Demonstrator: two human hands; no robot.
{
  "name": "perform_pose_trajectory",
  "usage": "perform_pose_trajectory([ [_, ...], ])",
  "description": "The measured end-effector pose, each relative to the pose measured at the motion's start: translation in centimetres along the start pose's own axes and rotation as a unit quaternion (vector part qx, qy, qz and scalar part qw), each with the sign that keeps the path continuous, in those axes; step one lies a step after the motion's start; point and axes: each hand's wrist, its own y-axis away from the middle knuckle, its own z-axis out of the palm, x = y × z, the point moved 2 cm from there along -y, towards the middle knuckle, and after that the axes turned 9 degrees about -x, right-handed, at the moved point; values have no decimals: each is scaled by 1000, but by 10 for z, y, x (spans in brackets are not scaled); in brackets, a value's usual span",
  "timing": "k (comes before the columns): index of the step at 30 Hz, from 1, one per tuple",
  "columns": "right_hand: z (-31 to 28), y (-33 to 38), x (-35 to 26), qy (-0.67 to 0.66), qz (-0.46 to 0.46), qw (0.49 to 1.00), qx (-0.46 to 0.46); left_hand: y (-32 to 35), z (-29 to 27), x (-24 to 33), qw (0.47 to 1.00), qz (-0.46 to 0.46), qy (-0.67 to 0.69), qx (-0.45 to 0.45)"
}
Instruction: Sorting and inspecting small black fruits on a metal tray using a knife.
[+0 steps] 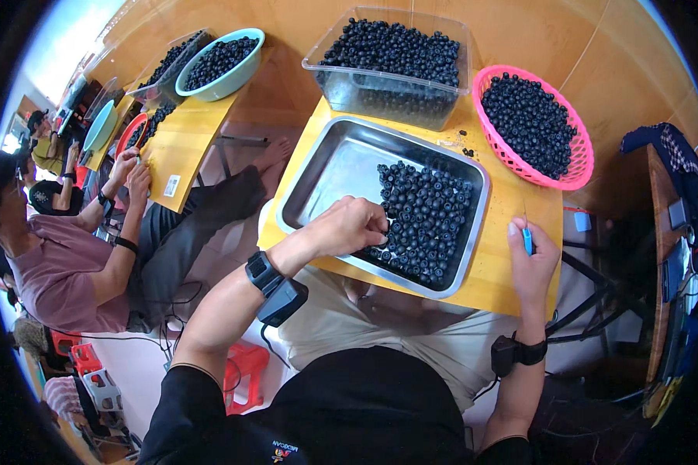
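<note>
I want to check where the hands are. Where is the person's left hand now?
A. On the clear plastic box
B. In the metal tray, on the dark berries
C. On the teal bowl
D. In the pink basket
B: the left hand rests inside the metal tray, its fingers touching the dark berries.

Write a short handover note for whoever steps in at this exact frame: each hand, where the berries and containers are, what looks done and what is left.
Left hand: closed among the dark berries in the steel tray, touching them.
Right hand: at the tray's right edge on the yellow table, holding a small blue tool.
Behind the tray: clear tub and pink basket, both full of berries.
Done: berries packed in the tray's right half.
Left: the tray's left half is bare.
</note>
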Motion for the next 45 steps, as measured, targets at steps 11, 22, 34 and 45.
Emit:
perform_pose_trajectory([
  [11, 12, 23, -5, -40, 18, 999, -28, -2, 2, 1, 993, 19, -31, 110],
  [22, 27, 33, -12, -62, 18, 996, -54, -3, 4, -4, 980, 89, -152, 92],
  [34, 32, 41, -26, -82, 22, 994, -75, 17, 1, 11, 980, 96, 113, 130],
  [45, 43, 47, -32, -104, 20, 988, -109, 19, 10, 3, 943, 63, 308, 107],
])
